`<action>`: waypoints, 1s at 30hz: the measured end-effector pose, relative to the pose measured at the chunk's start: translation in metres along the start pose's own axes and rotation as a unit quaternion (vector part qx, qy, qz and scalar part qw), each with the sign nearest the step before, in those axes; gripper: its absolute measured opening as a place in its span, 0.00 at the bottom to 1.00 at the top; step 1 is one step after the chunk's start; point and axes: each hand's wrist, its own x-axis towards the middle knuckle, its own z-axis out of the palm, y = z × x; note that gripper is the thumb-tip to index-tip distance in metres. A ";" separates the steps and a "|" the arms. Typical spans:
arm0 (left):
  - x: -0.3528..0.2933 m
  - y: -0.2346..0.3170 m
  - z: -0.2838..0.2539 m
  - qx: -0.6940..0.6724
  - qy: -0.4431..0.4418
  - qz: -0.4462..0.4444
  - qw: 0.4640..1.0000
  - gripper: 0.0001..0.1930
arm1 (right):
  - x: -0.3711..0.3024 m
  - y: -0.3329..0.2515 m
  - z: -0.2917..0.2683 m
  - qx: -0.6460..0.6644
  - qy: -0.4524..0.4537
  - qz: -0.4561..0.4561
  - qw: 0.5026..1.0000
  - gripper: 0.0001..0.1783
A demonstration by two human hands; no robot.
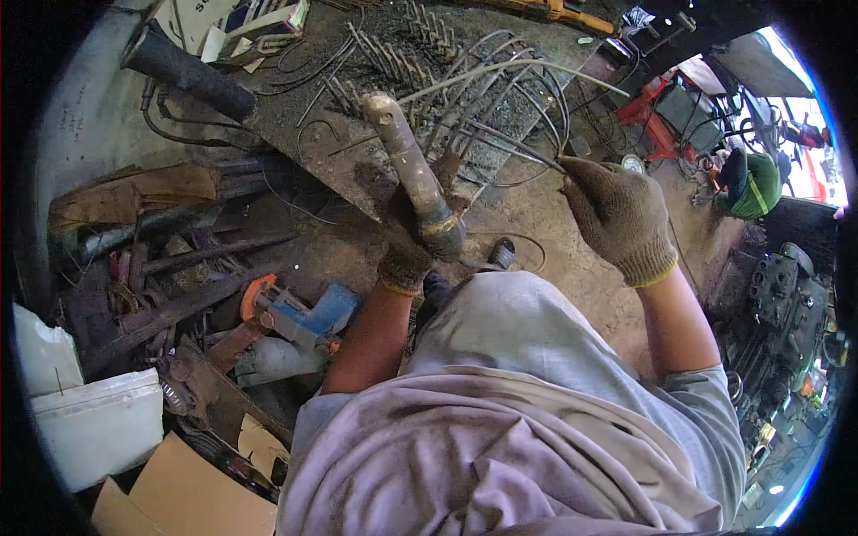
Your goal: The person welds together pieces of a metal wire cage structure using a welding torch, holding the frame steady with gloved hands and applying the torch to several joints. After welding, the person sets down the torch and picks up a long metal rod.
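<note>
A worn metal cylinder (411, 165) with a holed eye at its far end stands tilted in front of me. My left hand (405, 261), in a dark knit work glove, is closed around its near end, where my fingers are partly hidden. Out to the right, my right hand (620, 219) wears a similar brown glove with a yellow cuff. Its thumb and fingers pinch a thin metal rod (520, 152) that points left toward the cylinder. Beyond both hands, a dirty metal bench (295, 134) carries loops of wire and cable (536, 85).
Several upright bolts (389, 58) crowd the bench top. A dark tube (188, 71) lies at its left corner. Scrap metal and a blue-and-orange power tool (308, 313) sit at left, near cardboard (197, 491). A greasy engine-like block (786, 295) and a green item (751, 185) are at right.
</note>
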 end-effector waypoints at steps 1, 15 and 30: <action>0.002 0.001 -0.002 -0.245 -0.047 0.001 0.968 0.21 | 0.000 0.000 0.000 0.000 -0.003 0.007 1.000 0.14; -0.017 -0.015 -0.027 0.344 0.171 -0.028 0.923 0.11 | -0.002 0.010 0.010 0.009 0.011 -0.010 1.000 0.13; -0.019 -0.014 -0.022 0.741 0.123 0.103 0.652 0.20 | -0.003 0.011 0.012 0.017 0.036 -0.014 0.999 0.14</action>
